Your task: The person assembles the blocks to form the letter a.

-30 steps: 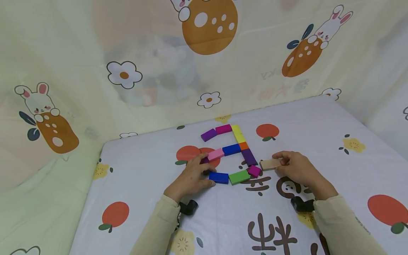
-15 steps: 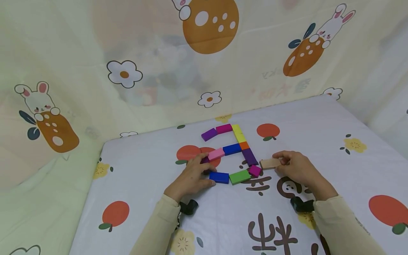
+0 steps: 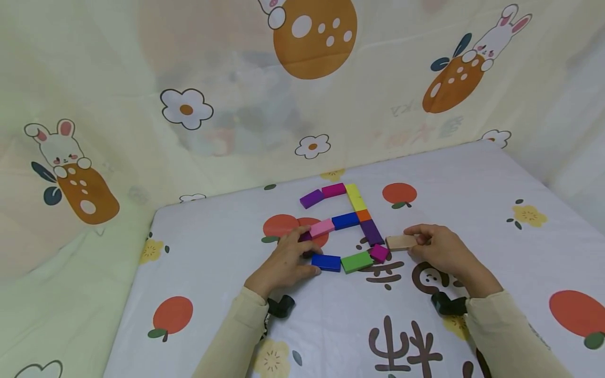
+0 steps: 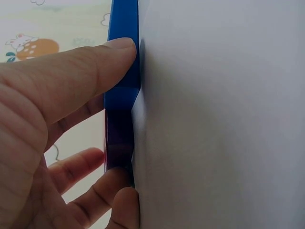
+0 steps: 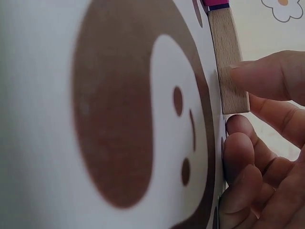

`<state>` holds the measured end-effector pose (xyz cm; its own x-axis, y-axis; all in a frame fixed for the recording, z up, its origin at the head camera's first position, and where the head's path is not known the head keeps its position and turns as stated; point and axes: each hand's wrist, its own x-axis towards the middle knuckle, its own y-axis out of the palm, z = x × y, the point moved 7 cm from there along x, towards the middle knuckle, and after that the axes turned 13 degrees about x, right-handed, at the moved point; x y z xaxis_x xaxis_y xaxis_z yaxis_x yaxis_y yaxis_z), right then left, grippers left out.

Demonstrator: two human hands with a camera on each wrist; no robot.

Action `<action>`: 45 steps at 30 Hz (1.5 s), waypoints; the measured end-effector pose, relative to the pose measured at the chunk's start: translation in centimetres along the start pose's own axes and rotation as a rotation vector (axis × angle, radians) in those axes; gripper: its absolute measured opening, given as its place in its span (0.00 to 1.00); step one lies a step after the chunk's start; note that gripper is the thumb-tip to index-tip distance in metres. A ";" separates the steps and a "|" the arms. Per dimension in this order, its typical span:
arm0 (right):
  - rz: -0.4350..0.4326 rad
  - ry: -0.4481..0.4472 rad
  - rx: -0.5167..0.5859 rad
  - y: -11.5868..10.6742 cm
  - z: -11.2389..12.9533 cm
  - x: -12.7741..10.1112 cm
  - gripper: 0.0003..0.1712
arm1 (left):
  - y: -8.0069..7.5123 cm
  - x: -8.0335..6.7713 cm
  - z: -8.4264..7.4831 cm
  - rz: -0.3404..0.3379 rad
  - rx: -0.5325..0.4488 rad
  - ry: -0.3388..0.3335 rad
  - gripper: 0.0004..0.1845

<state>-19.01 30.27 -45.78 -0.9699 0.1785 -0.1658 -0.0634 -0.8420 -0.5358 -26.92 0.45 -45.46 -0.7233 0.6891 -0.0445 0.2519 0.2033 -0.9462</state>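
My left hand pinches the left end of a blue block, thumb on its near side, as the left wrist view shows. Its other fingers lie by a dark purple block, partly hidden by the hand in the head view. With thumb and fingers, my right hand holds the right end of a plain wooden block lying flat on the cloth. The wooden block's left end is close to a small magenta block. A green block lies between the magenta and blue ones.
Farther back, a pink block, another blue block, an orange block, a yellow block, a purple block, a magenta block and a violet block form connected rows. A printed curtain stands behind the table.
Both hands and the blocks keep their places on the cloth. Only the head view has shifted very slightly.
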 end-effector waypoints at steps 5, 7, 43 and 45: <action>0.014 0.000 0.016 0.1 0.1 0.0 0.23 | 0.0 0.1 -0.1 0.003 0.001 -0.002 0.18; 0.024 0.003 0.030 0.1 0.1 -0.1 0.23 | -0.1 0.1 -0.1 0.004 0.002 0.001 0.18; 0.089 0.024 0.033 -0.2 -0.3 0.3 0.28 | -0.1 0.9 -6.3 -0.121 0.333 0.117 0.25; 0.093 0.035 0.042 0.0 -0.4 0.2 0.29 | 0.3 1.1 -6.6 -0.101 0.368 0.102 0.25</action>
<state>-19.14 30.55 -46.13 -0.9633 0.1153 -0.2423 0.0161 -0.8764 -0.4812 -23.42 5.90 -43.66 -0.6601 0.7480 0.0695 -0.0783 0.0235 -0.9967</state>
